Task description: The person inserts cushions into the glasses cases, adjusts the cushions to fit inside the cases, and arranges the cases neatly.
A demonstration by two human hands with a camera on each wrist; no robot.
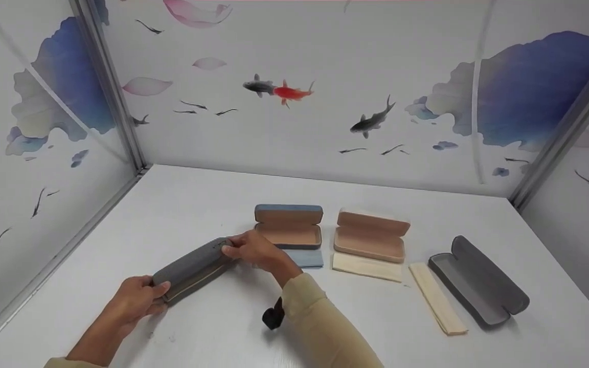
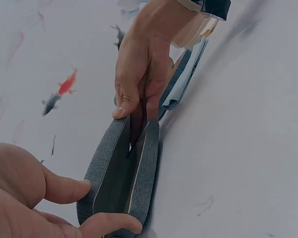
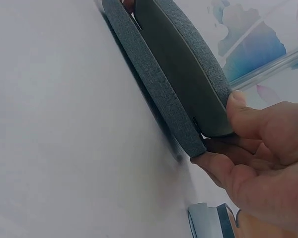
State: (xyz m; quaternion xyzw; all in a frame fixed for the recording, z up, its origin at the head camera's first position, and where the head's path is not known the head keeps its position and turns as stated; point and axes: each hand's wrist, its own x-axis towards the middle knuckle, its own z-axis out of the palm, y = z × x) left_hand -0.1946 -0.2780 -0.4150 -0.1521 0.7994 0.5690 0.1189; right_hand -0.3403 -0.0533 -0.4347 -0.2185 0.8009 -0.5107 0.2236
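Both hands hold a dark grey-blue, cloth-covered glasses case [image 1: 192, 263], one at each end. It slants across the left part of the table, its lid raised part way. The left hand [image 1: 133, 301] grips the near left end, with thumb and fingers on the two rims in the left wrist view. At the far end, the right hand [image 1: 261, 253] pinches the case, its thumb on one half and fingers on the other in the right wrist view. A dark green lining [image 3: 179, 69] shows between the two halves.
Behind the right hand stand an open blue case [image 1: 288, 208] with a blue cloth [image 1: 310, 259], and an open pink case [image 1: 368, 250] with a cream cloth [image 1: 366, 267]. An open grey case [image 1: 517, 296] and another cream cloth [image 1: 437, 301] lie at right. Printed panels [image 1: 294, 133] enclose the table.
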